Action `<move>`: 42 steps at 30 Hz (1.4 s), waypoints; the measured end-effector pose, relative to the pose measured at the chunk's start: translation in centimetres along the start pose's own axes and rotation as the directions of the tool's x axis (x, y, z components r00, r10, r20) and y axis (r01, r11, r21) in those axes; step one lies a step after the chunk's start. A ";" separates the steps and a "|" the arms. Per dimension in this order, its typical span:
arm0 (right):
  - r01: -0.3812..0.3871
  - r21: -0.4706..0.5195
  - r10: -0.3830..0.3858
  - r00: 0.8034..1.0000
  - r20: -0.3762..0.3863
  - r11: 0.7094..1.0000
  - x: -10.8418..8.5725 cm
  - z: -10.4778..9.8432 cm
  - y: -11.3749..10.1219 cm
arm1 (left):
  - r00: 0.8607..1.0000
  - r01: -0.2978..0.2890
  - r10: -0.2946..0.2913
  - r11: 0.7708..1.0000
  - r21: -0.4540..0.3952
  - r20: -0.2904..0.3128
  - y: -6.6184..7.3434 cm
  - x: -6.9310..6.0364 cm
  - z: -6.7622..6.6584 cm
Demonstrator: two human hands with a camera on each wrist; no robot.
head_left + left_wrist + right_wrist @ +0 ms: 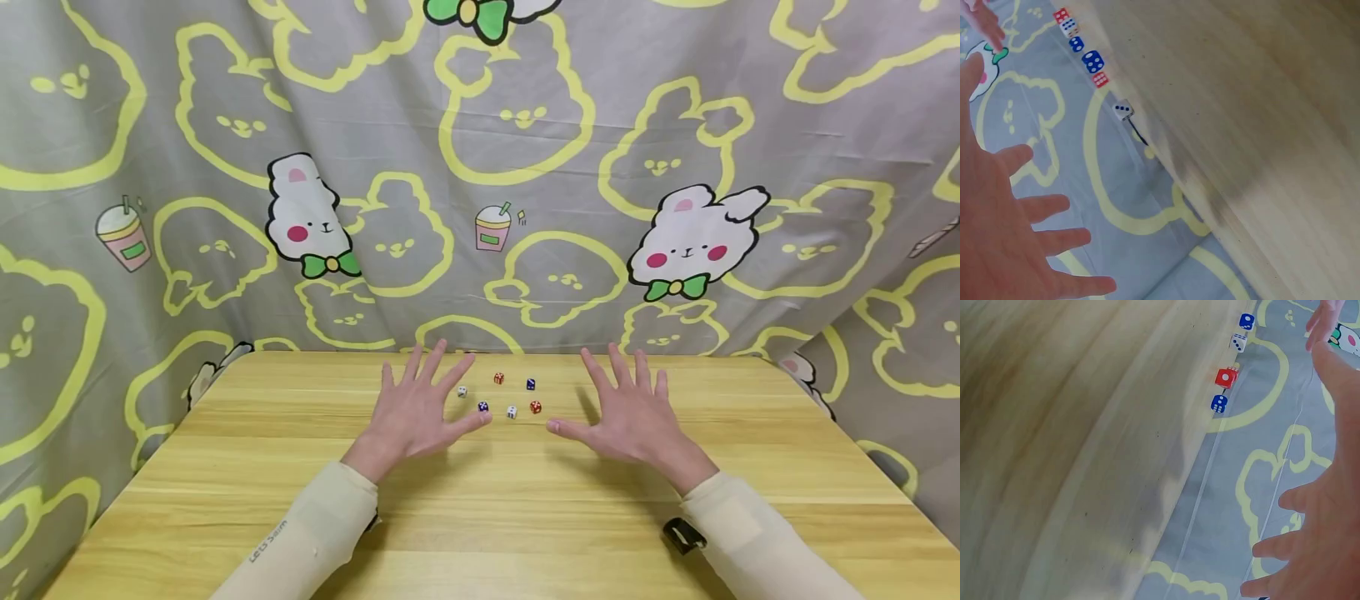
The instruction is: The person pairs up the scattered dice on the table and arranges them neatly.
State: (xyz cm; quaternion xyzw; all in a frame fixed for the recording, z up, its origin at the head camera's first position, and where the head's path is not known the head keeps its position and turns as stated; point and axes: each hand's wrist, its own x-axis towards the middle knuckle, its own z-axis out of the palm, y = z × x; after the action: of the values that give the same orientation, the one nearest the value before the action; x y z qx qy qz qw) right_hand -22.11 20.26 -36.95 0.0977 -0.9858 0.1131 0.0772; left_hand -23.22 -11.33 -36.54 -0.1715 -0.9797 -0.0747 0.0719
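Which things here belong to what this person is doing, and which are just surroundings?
Seemingly part of the job:
two red dice
two white dice
two blue dice
left hand
right hand

Just surroundings:
wooden table
patterned curtain

- The head view is taken from up high, and it is pointed forward and down. The table (525,508), the dice (512,412) and the patterned cloth (555,150) behind are seen from farther back.
- The left wrist view is taken low and very near the left hand (416,417), which is shown big at the left side. The table edge is seen on a slant.
- The right wrist view is set the other way round: the right hand (637,417) is shown big at the right side.
- Dice, cloth and table are shared by all three views. In each wrist view, a bit of the other hand is caught in the top corner.
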 end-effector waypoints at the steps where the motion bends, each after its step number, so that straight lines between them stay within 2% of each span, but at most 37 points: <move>1: 0.001 0.000 -0.001 1.000 0.001 1.000 0.0 0.0 0.0 | 1.000 0.000 0.000 1.000 -0.010 0.008 0.0 0.0 0.0; 11: -0.008 0.020 0.008 1.000 0.017 1.000 0.5 0.4 -0.1 | 0.995 -0.005 0.014 0.996 -0.088 0.102 0.6 0.2 0.3; 19: -0.045 0.129 0.036 0.997 0.074 0.991 1.0 0.4 -0.2 | 0.989 -0.022 0.036 0.995 -0.097 0.147 1.5 0.6 0.7; 24: -0.053 0.215 0.030 0.994 0.107 0.975 1.3 0.5 -0.3 | 0.986 -0.034 0.051 0.994 -0.106 0.159 2.1 0.7 1.1; 30: -0.054 0.289 0.017 0.991 0.130 0.956 1.6 0.9 -0.6 | 0.984 -0.062 0.089 0.984 -0.165 0.156 2.9 1.0 1.3; 37: -0.070 0.375 0.017 0.990 0.143 0.924 2.4 1.7 -0.9 | 0.975 -0.107 0.136 0.980 -0.170 0.173 3.6 1.2 1.5; 42: -0.092 0.421 0.029 0.988 0.155 0.902 2.8 2.2 -1.2 | 0.970 -0.107 0.142 0.977 -0.183 0.195 4.1 1.5 1.8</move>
State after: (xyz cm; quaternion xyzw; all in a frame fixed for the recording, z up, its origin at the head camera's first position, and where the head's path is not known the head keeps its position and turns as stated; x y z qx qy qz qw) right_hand -24.86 18.13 -38.33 0.0894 -0.9427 0.3208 -0.0212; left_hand -23.37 -6.73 -37.51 -0.2452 -0.9590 -0.1359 -0.0408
